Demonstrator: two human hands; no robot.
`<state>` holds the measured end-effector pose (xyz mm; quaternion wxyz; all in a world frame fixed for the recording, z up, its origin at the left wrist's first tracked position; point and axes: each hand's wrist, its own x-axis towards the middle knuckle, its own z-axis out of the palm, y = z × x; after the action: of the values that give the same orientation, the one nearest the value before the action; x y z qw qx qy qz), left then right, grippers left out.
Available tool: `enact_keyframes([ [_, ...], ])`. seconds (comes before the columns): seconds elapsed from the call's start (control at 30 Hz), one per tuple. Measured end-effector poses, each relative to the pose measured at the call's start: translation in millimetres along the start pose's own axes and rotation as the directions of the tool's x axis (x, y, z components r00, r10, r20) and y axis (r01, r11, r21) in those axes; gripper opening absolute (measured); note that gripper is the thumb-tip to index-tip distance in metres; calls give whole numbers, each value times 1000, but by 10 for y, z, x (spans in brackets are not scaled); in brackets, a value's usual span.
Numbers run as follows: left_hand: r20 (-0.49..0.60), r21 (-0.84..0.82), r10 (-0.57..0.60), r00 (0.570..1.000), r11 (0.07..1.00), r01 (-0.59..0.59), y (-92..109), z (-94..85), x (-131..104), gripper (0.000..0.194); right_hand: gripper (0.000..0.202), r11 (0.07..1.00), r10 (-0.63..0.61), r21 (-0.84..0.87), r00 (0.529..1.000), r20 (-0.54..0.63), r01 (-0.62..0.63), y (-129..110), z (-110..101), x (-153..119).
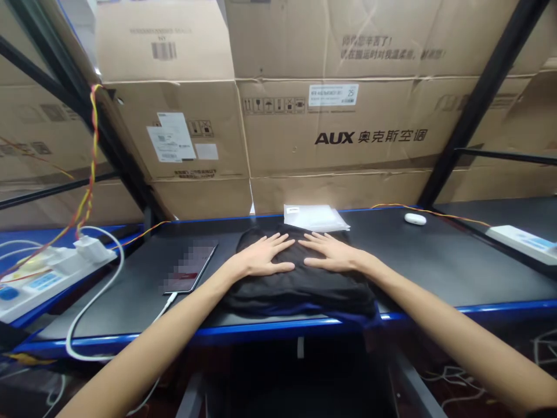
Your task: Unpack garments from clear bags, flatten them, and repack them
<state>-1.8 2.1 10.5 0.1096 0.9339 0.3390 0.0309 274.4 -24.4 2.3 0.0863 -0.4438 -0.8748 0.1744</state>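
Note:
A bundle of black cloth (300,290), with dark blue along its lower edge, lies on the dark tabletop close to the front. On its left upper part my left hand (263,255) rests palm down, fingers spread. My right hand (331,252) lies flat on the right upper part, fingers also apart. Both thumbs point inward, with a small gap between them. Neither hand grips the cloth. Just behind the bundle is a flat clear plastic packet (315,217) with a small white label. What the cloth is, folded up like this, I cannot make out.
A phone (191,270) on a white charging cable (93,302) lies at left. Power strips (56,273) stand at the left and right (524,241). A white earbud case (415,219) sits at the back right. Cardboard (339,139) and black posts (474,98) stand behind.

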Motion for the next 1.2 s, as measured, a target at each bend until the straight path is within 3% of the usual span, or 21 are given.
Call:
enact_keyframes([
  [1.2,-13,-25,-16,1000,1000,15,-11,-3,-5,81,82,998,8,56,999,34,-10,30,-53,8],
])
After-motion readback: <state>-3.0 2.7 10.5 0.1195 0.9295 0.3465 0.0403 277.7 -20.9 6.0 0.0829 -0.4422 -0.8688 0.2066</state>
